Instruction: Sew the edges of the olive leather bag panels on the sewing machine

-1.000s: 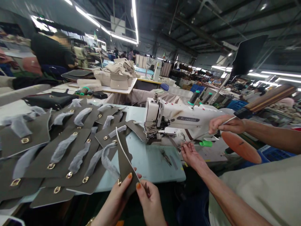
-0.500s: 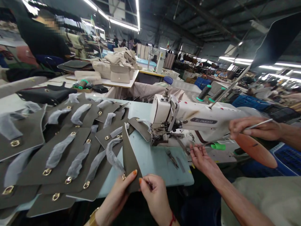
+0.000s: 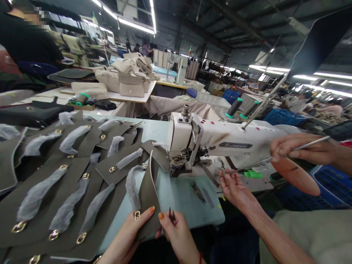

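Observation:
My left hand (image 3: 128, 231) grips the lower end of a grey-brown leather panel (image 3: 148, 196), thumb on top beside a gold ring fitting (image 3: 136, 215). A strap in translucent wrap (image 3: 133, 189) runs along this panel. My right hand (image 3: 180, 234) is closed around small thread snips (image 3: 172, 215); their two pointed tips stick up past the thumb, close to the panel's right edge. Other fingers of this hand are partly hidden. Many similar panels (image 3: 79, 154) with wrapped straps and gold fittings overlap on the left of the pale blue table (image 3: 162, 194).
A white sewing machine (image 3: 209, 135) stands at the table's right. Beside it, a co-worker's hands (image 3: 236, 189) hold a long thin metal rod (image 3: 255, 164). Another pair of snips (image 3: 198, 192) lies by the machine. Beige bags (image 3: 132, 85) are piled on a table behind.
The view has swung slightly right, so the table and panels appear further left. The snips' tips now stand up from my right hand. My left hand keeps hold of the panel.

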The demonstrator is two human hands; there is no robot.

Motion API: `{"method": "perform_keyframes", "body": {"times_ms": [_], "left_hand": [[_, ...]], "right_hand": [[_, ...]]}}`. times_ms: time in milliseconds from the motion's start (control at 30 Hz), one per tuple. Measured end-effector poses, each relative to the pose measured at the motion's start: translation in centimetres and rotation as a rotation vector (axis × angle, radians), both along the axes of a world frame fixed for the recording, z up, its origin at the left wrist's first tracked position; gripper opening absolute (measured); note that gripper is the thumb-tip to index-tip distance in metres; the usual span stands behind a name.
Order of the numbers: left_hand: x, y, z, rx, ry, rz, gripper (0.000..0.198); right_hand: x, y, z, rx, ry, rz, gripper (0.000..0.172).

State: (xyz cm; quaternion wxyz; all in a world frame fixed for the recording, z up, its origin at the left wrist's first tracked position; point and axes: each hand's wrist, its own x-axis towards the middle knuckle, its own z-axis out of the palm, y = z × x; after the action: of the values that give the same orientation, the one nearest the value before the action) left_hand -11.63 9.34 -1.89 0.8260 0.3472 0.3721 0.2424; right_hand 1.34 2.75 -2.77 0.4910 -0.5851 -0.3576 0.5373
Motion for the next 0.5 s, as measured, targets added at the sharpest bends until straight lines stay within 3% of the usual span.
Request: {"method": "perform_keyframes", "body": {"times_ms": [133, 233, 367, 433, 500], "left_hand": [[0.2, -0.3, -0.1, 0.002, 0.071, -0.062, 0.036], [0.4, -0.4, 0.1, 0.0, 0.105, -0.081, 0.039], [0.6, -0.9, 0.6, -0.028, 0.117, -0.061, 0.038], [0.7, -1.2, 0.5, -0.046, 0.112, -0.029, 0.036], [0.7, -1.2, 0.1, -0.04, 0.107, -0.01, 0.037]], "right_hand": [[0.6, -0.2, -1.4, -0.007, 0.201, -0.016, 0.046], [1.0, -0.3, -1.7, -0.006, 0.191, -0.021, 0.044], [0.9, -0.4, -0.9, 0.001, 0.101, -0.019, 0.042], [0.7, -0.5, -0.4, 0.009, -0.093, -0.023, 0.039], [0.5, -0.6, -0.1, 0.069, -0.469, -0.047, 0.033]]}}
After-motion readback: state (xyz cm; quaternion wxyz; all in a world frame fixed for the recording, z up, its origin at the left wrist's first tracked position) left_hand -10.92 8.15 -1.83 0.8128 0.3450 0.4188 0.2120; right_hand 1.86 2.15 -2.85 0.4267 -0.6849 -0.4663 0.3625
